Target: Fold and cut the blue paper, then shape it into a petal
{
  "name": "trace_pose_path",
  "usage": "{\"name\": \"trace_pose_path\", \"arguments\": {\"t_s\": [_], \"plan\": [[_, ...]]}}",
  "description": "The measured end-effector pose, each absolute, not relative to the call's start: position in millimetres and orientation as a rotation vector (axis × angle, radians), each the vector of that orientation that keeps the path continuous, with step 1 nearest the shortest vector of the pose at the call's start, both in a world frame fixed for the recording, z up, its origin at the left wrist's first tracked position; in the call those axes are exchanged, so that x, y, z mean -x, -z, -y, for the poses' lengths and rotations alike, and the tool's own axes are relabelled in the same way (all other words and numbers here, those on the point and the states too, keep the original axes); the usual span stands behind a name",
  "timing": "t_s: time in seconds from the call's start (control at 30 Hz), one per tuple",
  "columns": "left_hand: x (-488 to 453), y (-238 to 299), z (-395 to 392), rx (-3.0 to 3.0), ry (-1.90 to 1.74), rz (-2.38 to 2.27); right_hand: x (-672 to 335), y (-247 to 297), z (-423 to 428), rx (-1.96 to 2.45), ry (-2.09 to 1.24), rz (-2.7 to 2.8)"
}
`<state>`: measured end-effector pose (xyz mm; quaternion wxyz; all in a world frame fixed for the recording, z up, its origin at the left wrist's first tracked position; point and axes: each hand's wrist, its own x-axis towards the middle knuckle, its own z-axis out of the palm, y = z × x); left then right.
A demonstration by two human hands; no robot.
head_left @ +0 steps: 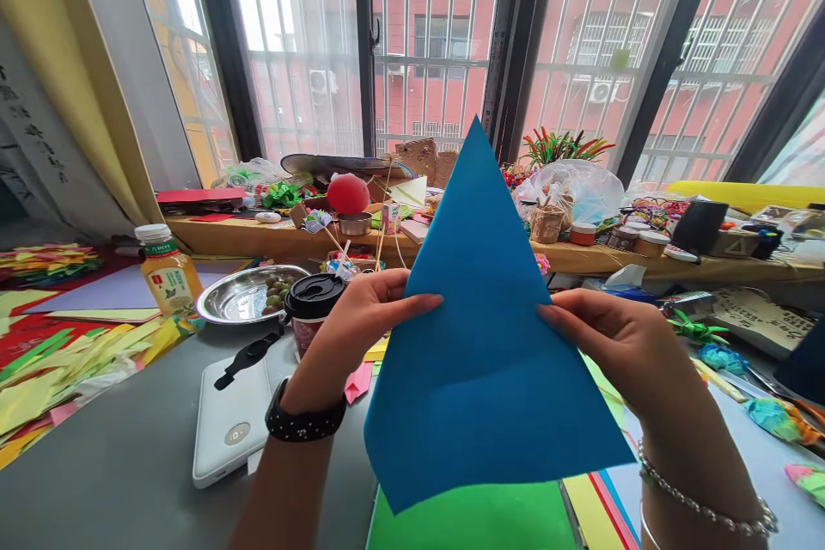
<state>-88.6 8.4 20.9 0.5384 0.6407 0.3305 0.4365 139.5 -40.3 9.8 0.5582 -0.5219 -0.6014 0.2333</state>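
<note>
A sheet of blue paper [477, 361] is held up in front of me, one corner pointing up toward the window. My left hand [374, 309] pinches its left edge, thumb on the near face and the other fingers behind. On the opposite edge my right hand [606, 331] grips the sheet the same way, with the thumb in front. The lower edge of the sheet is slightly curved and hangs above a green sheet [477, 520] on the table. Whatever lies directly behind the blue paper is hidden.
Left of my hands are a white power bank [232, 425], a lidded coffee cup [313, 305], a metal plate [225, 296] with green fruit and a juice bottle [168, 271]. Paper strips [51, 378] cover the far left. Craft items crowd the windowsill [258, 234] and the right side.
</note>
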Motion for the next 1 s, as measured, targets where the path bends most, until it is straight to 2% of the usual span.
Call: {"name": "trace_pose_path", "arguments": {"t_s": [0.63, 0.8, 1.0], "plan": [[102, -23, -19, -1.591, -1.192, -1.017, -145, -5, 25, 1.152, -0.586, 1.271], [109, -22, -19, -1.62, -1.074, -0.99, -149, -3, 24, 1.129, -0.507, 1.179], [114, -22, -22, -1.691, -1.103, -0.993, -154, -3, 22, 1.143, -0.459, 1.136]]}}
